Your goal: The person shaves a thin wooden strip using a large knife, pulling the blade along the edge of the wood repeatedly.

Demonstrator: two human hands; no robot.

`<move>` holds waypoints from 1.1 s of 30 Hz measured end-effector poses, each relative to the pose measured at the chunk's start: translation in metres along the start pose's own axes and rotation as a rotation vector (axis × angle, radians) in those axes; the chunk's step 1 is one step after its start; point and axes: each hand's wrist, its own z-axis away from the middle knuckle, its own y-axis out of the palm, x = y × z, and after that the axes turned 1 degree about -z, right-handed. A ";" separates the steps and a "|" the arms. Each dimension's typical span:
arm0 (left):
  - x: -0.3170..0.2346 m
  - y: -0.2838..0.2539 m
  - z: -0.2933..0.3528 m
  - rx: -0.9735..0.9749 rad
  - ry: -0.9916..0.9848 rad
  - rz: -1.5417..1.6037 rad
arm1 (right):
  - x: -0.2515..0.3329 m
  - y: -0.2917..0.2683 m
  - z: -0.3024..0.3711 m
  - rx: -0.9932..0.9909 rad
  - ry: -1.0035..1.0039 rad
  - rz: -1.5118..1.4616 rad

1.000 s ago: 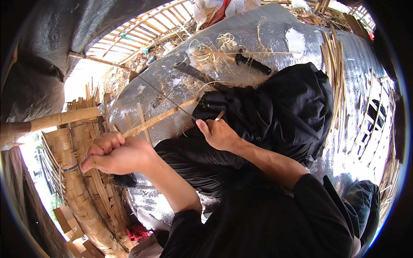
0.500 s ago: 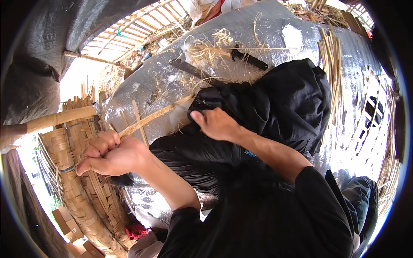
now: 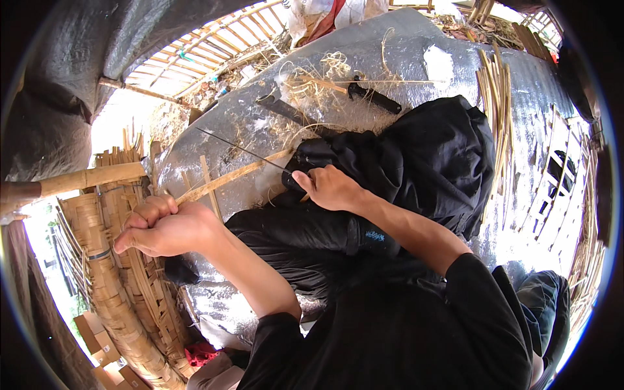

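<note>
My left hand (image 3: 166, 227) is closed round the near end of a bamboo strip (image 3: 224, 179), which slants up to the right toward my knee. My right hand (image 3: 333, 188) grips a knife by its handle, mostly hidden in the fingers. Its thin dark blade (image 3: 237, 146) points up to the left and crosses the strip near the strip's far end. Whether the edge touches the strip, I cannot tell. Black cloth (image 3: 435, 156) lies over my leg beside my right hand.
Beyond my knee, curly shavings (image 3: 318, 81), a black-handled tool (image 3: 374, 97) and a dark flat bar (image 3: 285, 109) lie on a silvery sheet (image 3: 416, 32). Long bamboo strips (image 3: 497, 117) lie at the right. Woven bamboo (image 3: 114, 279) and a bamboo pole (image 3: 91, 177) stand at the left.
The knife blade now shows plainly across the strip; before, it could not be made out. My right hand has turned slightly, while my left hand has barely moved.
</note>
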 end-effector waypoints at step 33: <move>-0.005 -0.008 0.006 0.013 -0.036 0.058 | 0.030 0.036 0.014 -0.316 -0.186 -0.099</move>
